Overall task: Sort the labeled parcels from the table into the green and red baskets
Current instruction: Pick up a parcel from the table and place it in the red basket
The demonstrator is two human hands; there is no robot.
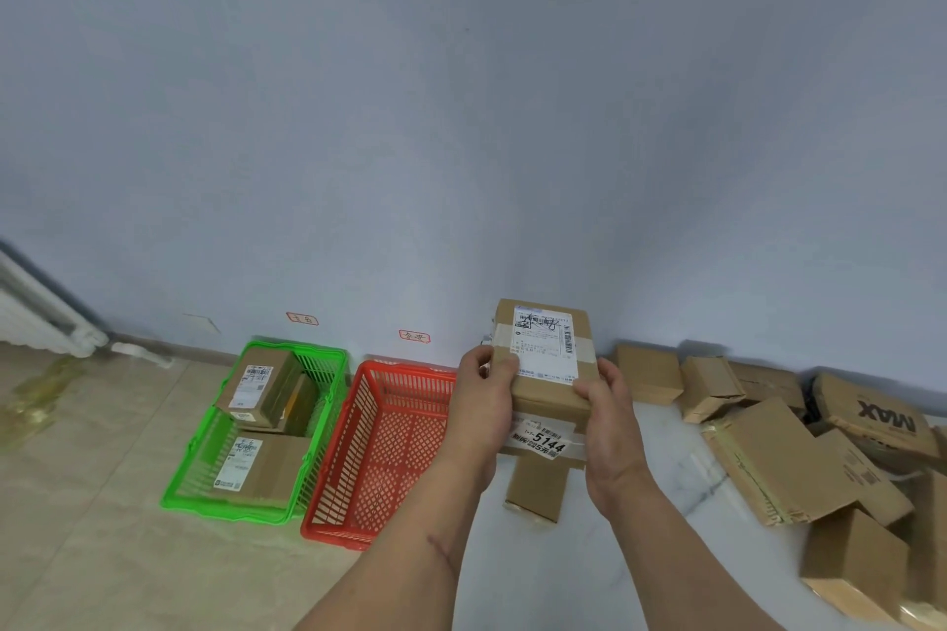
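Note:
I hold a brown cardboard parcel (pixel 546 348) with a white shipping label up in front of me, above the white table (pixel 640 528). My left hand (pixel 484 405) grips its left edge and my right hand (pixel 610 420) grips its lower right corner. The label carries black handwriting. Under it on the table lies another parcel (pixel 538 471) with a label reading 5144. On the floor to the left stand a green basket (pixel 266 515) with three parcels inside and a red basket (pixel 389 446) with nothing visible in it.
Several more cardboard boxes (pixel 779 461) are piled on the right of the table, one printed MAX (pixel 881 418). Small red-framed paper signs (pixel 302 319) hang on the wall above each basket. A white radiator (pixel 41 318) is at the far left over tiled floor.

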